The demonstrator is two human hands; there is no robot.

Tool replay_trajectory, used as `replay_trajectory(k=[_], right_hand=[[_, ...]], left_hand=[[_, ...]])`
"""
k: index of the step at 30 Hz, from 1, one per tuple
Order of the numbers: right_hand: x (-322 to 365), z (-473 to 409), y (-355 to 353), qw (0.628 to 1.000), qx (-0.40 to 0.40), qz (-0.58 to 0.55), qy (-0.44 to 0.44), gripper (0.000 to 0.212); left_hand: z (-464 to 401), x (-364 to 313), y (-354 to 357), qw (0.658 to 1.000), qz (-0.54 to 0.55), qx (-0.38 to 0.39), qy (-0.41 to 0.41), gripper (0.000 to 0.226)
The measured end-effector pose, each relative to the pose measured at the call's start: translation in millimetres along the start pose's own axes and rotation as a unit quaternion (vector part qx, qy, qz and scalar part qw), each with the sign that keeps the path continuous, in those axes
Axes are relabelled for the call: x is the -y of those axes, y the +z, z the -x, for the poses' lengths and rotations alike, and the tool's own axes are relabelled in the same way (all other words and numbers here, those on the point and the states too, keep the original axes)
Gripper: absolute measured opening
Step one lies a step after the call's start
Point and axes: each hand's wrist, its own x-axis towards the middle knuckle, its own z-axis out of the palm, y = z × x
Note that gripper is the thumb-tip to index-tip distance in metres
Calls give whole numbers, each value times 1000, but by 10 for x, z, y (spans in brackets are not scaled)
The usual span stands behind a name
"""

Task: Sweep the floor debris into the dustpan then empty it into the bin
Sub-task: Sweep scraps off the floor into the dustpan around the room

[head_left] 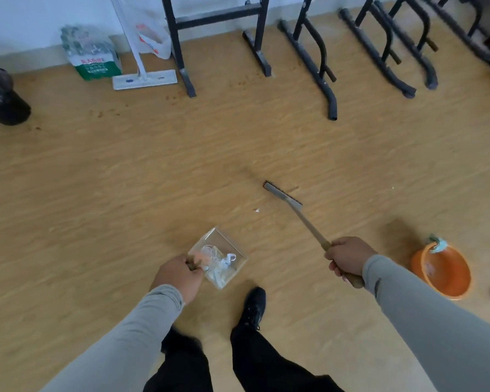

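Note:
My left hand (180, 274) grips the handle of a clear plastic dustpan (219, 257), which holds white and pale scraps and hangs just in front of my feet. My right hand (347, 257) grips the wooden handle of a broom (300, 213); its narrow grey head (282, 193) lies out ahead on the wooden floor. A small white scrap (257, 210) lies on the floor left of the broom head, and a tiny speck (393, 188) lies farther right. A black bin bag (0, 97) sits at the left edge.
An orange basin (441, 273) stands on the floor at right. Black metal frame legs (317, 66) line the back. A flat white mop (145, 79), a green-and-white package (92, 55) and a plastic bag (153, 38) rest against the wall. My black shoe (253, 306) is below the dustpan.

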Motion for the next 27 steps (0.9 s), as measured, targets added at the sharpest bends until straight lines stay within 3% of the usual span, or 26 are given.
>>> replay_trajectory(k=[5,9,13,18,23,27], right_hand=[[145,-336,265,995,25,93,14,24],[7,-221,501,980,89,177,18,28],[-181,17,101,974,156,162,-3,30],[-322,216,-465,988,130,88,6,38],[-174,170,-58,986,109,125,-30,43],[-10,156,428,975,136,175,-33,34]], left_hand=[[-162,-82,-18,1000,-23,-12,-10,9],[-157,-101,28,999,-28,-20,-8,13],[-100,-97,41,1000,-19,-21,-7,19],[-75,-70,33,999,-28,-23,-3,21],[-93,-70,39,999,-27,-26,5,24],[-95,-40,67,999,-27,-31,4,25]])
